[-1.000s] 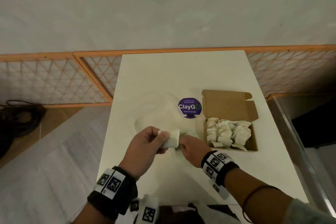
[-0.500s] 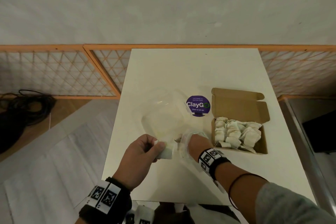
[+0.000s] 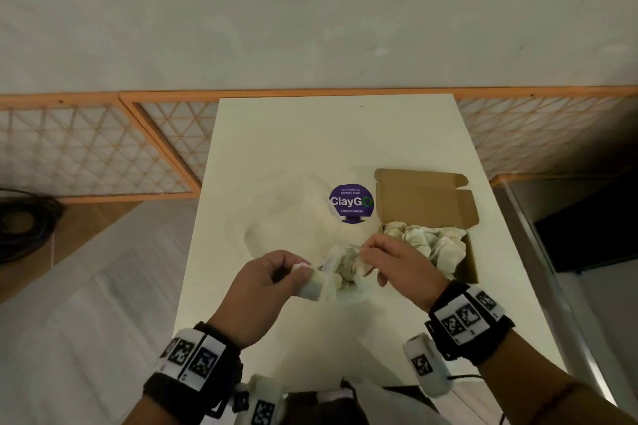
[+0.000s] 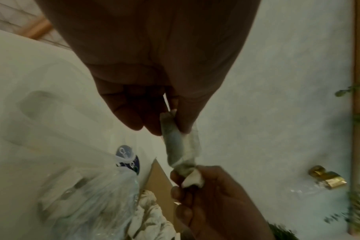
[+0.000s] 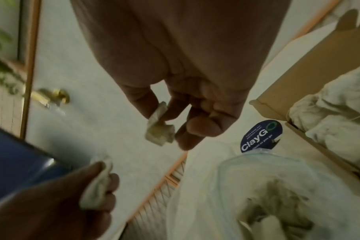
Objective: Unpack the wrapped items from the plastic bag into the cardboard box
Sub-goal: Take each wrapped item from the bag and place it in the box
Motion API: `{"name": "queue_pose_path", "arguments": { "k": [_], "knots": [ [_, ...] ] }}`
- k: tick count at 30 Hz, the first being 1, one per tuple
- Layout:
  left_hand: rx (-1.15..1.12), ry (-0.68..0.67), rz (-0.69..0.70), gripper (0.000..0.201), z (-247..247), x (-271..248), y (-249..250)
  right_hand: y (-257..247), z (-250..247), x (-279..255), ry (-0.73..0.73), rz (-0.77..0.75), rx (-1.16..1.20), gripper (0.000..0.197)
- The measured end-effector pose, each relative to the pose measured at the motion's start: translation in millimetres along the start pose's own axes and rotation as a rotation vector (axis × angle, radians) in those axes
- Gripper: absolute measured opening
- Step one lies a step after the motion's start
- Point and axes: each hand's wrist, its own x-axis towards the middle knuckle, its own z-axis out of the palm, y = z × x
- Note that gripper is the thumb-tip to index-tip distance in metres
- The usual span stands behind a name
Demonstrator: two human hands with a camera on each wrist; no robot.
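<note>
A clear plastic bag (image 3: pixel 345 278) with wrapped items inside lies on the white table (image 3: pixel 328 141) between my hands. My left hand (image 3: pixel 303 274) pinches a white wrapped item (image 3: pixel 310 285) at the bag's left edge; the same item (image 5: pixel 97 186) shows in the right wrist view. My right hand (image 3: pixel 364 250) is just above the bag and pinches a small crumpled wrapped item (image 5: pixel 158 131). The open cardboard box (image 3: pixel 428 203) stands to the right, holding several wrapped items (image 3: pixel 428 241).
A round purple ClayGo sticker (image 3: pixel 351 202) sits left of the box. A flat sheet of clear plastic (image 3: pixel 286 217) lies on the table behind the bag. An orange lattice fence (image 3: pixel 103 148) runs behind the table. Black cables (image 3: pixel 24 224) lie on the floor, left.
My right hand, which was inside the bag, has come up out of it pinching a small wrapped item. My left hand still holds its wrapped item beside the bag.
</note>
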Motion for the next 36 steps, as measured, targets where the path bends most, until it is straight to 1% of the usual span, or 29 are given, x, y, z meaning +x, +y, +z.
{"name": "queue_pose_path", "arguments": {
  "k": [2, 4, 6, 9, 10, 12, 16, 19, 21, 23, 24, 27, 29, 31, 33, 34, 36],
  "knots": [
    [-0.009, -0.073, 0.044, 0.008, 5, 2, 9, -8, -6, -9, -0.039, 0.021, 0.261, 0.019],
    [0.017, -0.132, 0.108, 0.005, 11, 5, 17, -14, -9, -16, -0.059, 0.007, 0.382, 0.016],
    [-0.022, -0.193, 0.152, 0.005, 17, 9, 24, -20, -11, -22, -0.082, -0.01, 0.449, 0.012],
    [-0.183, -0.279, 0.201, 0.019, 27, 15, 33, -27, -13, -32, -0.096, -0.056, 0.498, 0.01],
    [-0.203, -0.299, 0.209, 0.019, 30, 17, 37, -28, -14, -34, -0.096, -0.073, 0.496, 0.01],
    [-0.211, -0.323, 0.215, 0.012, 35, 18, 43, -29, -15, -38, -0.092, -0.096, 0.465, 0.01],
    [-0.215, -0.297, 0.197, 0.007, 41, 22, 47, -29, -19, -41, -0.082, -0.114, 0.465, 0.015],
    [-0.308, -0.226, 0.176, 0.007, 43, 25, 50, -27, -23, -42, -0.104, -0.124, 0.534, 0.02],
    [-0.345, -0.191, 0.176, 0.006, 43, 26, 51, -27, -23, -41, -0.112, -0.126, 0.564, 0.016],
    [-0.366, -0.182, 0.171, 0.004, 43, 27, 51, -28, -21, -38, -0.086, -0.121, 0.58, 0.009],
    [-0.381, -0.18, 0.167, 0.005, 42, 26, 51, -29, -21, -36, -0.063, -0.111, 0.58, 0.01],
    [-0.379, -0.153, 0.175, 0.014, 39, 24, 47, -33, -22, -30, 0.0, -0.093, 0.605, 0.028],
    [-0.35, -0.146, 0.203, 0.016, 37, 23, 44, -37, -23, -28, 0.0, -0.107, 0.631, 0.024],
    [-0.275, -0.148, 0.231, 0.012, 35, 22, 42, -42, -24, -26, -0.009, -0.105, 0.607, 0.02],
    [-0.179, -0.167, 0.236, 0.005, 33, 20, 41, -47, -25, -23, 0.006, -0.107, 0.515, 0.023],
    [-0.147, -0.187, 0.223, 0.002, 32, 18, 42, -50, -26, -22, 0.02, -0.119, 0.43, 0.02],
    [-0.028, -0.2, 0.225, 0.002, 31, 14, 43, -55, -30, -22, 0.033, -0.184, 0.176, 0.006]
  ]
}}
